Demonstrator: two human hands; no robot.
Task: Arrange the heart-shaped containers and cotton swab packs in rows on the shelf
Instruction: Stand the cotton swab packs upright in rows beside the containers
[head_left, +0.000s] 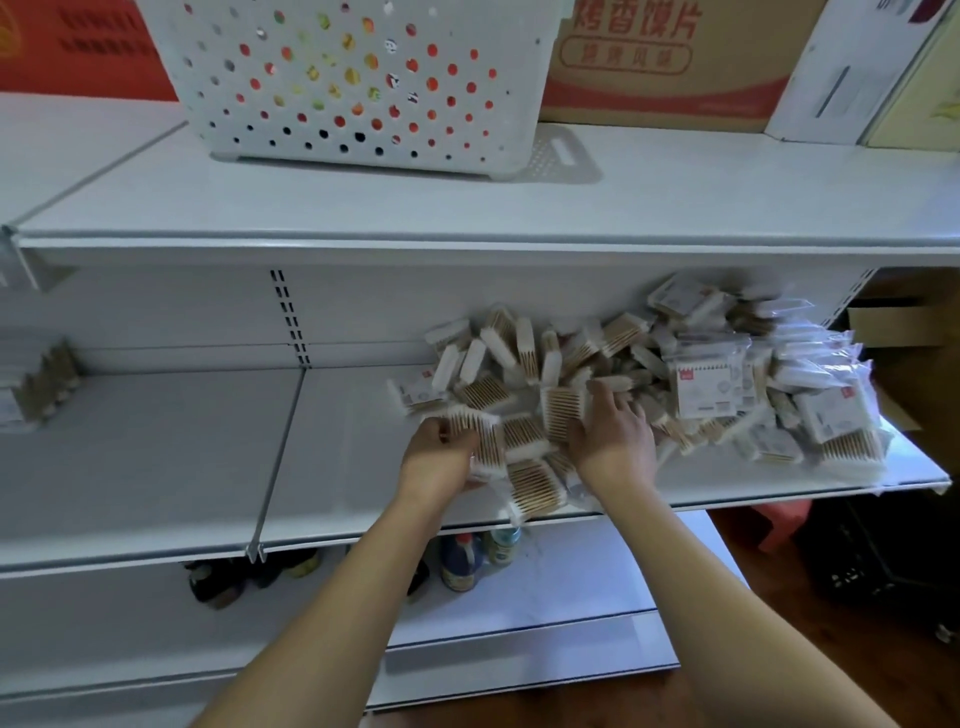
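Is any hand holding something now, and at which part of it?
The left hand grips a cotton swab pack at its left end. The right hand rests on the pile of packs; a grip cannot be told.

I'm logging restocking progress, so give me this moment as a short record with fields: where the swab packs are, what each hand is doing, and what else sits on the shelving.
swab packs: loose heap of cotton swab packs on the middle shelf, right section, not in rows
left hand: left hand grips a pack at the heap's near left edge
right hand: right hand rests on the heap, fingers spread
heart-shaped containers: none visible
top shelf: perforated white basket, cardboard box
lower shelf: bottles
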